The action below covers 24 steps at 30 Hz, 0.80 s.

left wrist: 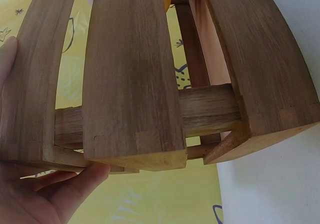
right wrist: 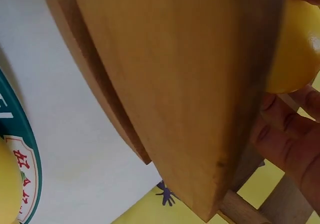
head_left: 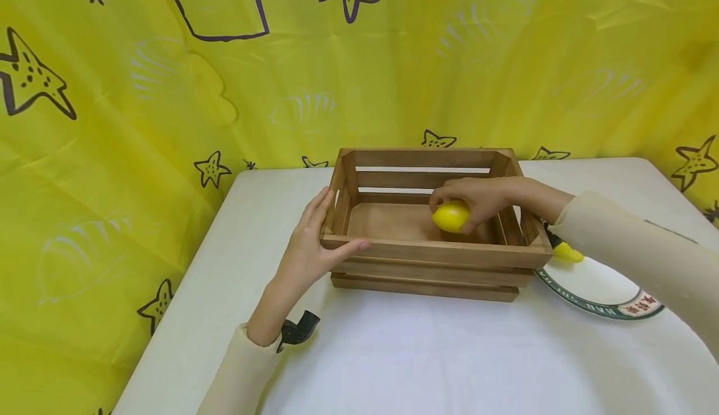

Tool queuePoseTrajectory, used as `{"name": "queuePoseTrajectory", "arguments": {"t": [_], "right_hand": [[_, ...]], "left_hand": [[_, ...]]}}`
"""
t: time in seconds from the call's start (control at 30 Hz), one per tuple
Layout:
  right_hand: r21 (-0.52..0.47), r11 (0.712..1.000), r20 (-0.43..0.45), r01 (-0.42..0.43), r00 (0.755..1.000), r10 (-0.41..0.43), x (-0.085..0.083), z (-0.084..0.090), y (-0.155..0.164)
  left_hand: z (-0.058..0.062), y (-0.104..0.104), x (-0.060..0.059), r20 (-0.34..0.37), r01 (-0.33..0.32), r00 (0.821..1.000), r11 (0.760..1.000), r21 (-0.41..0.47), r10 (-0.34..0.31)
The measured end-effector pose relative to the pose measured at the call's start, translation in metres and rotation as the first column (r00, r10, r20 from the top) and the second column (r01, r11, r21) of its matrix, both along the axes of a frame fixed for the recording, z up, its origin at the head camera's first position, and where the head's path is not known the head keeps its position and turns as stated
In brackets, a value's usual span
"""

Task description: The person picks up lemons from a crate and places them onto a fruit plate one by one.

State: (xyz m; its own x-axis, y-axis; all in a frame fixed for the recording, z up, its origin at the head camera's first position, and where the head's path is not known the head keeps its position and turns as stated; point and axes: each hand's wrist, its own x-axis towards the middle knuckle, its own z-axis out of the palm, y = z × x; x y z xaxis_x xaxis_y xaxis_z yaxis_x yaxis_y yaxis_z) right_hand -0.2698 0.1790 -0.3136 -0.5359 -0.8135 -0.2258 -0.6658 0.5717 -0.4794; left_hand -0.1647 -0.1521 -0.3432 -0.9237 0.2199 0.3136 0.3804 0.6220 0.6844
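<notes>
Lemon [head_left: 450, 215]: yellow, inside the wooden crate [head_left: 432, 254], over the right half of its floor; whether it touches the floor cannot be told. From the crate's centre it sits toward 2 o'clock.

Right hand [head_left: 477, 200]: reaches in over the crate's right end wall, fingers curled round the lemon from above and from its 3 o'clock side. The right wrist view shows the lemon [right wrist: 295, 49] above the fingers [right wrist: 287, 141], with a crate slat filling most of the view.

Left hand [head_left: 311, 246]: against the crate's left end, at 9 o'clock from the lemon and well apart from it. Fingers straight and flat on the outer end wall, thumb laid along the top of the front rail. The left wrist view shows fingertips [left wrist: 75, 186] under a slat end [left wrist: 135, 149].

Crate: slatted, open top, mid tabletop [head_left: 393, 352], long side facing the person.

Plate [head_left: 598, 290]: green-rimmed, at 4 o'clock from the crate, just beside its right front corner; partly covered by the right sleeve.

Second yellow fruit [head_left: 566, 253]: on the plate's near-left edge, beside the crate corner; only its tip shows.

Backdrop [head_left: 140, 90]: yellow cloth with star outlines, behind the tabletop at 12 o'clock.
</notes>
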Motion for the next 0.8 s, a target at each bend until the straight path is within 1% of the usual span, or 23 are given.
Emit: {"name": "queuePoseTrajectory", "arguments": {"t": [0.3, 0.53, 0.67, 0.8], "right_hand": [[-0.090, 0.996, -0.054, 0.002, 0.999, -0.007, 0.012, 0.004, 0.003], [-0.123, 0.992, -0.099, 0.040, 0.994, -0.052, 0.025, 0.007, 0.002], [-0.165, 0.985, -0.147, 0.051, 0.986, -0.076, 0.031, 0.008, 0.003], [-0.199, 0.977, -0.165, 0.073, 0.981, -0.107, 0.035, 0.009, 0.004]], "left_hand": [[0.000, 0.001, -0.001, -0.010, -0.004, 1.000, 1.000, -0.006, 0.004], [0.000, 0.000, 0.000, -0.010, -0.005, 1.000, 1.000, -0.004, 0.005], [0.000, 0.000, 0.000, -0.004, -0.002, 1.000, 1.000, 0.001, 0.002], [0.000, 0.001, 0.000, -0.001, -0.004, 1.000, 1.000, 0.002, 0.004]]}}
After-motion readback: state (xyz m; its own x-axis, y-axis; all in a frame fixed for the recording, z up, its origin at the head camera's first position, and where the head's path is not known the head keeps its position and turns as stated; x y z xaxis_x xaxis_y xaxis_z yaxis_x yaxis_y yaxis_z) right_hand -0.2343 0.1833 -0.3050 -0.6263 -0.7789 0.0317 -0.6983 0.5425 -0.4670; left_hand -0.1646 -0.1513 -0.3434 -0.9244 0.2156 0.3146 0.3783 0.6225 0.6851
